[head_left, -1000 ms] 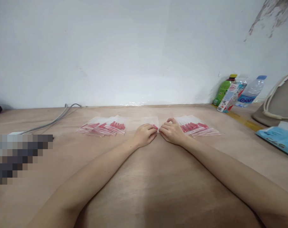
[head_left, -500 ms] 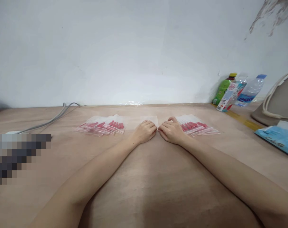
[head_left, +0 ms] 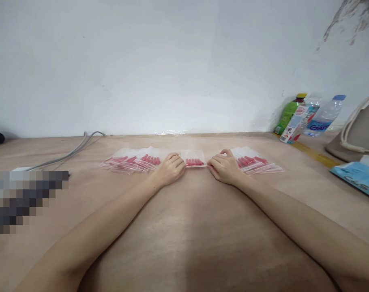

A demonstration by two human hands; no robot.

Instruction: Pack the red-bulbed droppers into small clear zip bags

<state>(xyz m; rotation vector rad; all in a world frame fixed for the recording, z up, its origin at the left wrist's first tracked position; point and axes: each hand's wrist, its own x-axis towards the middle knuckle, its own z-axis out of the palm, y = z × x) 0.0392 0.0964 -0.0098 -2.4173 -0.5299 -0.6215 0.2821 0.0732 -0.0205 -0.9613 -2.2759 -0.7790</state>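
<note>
Between my hands a small clear zip bag (head_left: 194, 156) lies flat on the wooden table, with several red pieces (head_left: 194, 162) in a row near its front edge. My left hand (head_left: 172, 168) has its fingers closed at the bag's front left corner. At the front right corner, the fingers of my right hand (head_left: 224, 167) pinch the bag's edge, its index finger bent up. A fanned pile of similar bags (head_left: 129, 160) with red pieces lies left of my left hand. Another fanned pile (head_left: 253, 160) sits just beyond my right hand, partly covered by it.
A green bottle (head_left: 289, 115), a carton (head_left: 294, 123) and a clear water bottle (head_left: 326, 117) stand at the back right by the wall. A blue packet (head_left: 357, 176) and a grey bag (head_left: 359, 125) lie at the right. A grey cable (head_left: 65, 154) runs at the left.
My left hand has slid left along the bag's front edge, away from my right hand, uncovering the row of red pieces. My right hand stays at the right corner; the view has shifted slightly.
</note>
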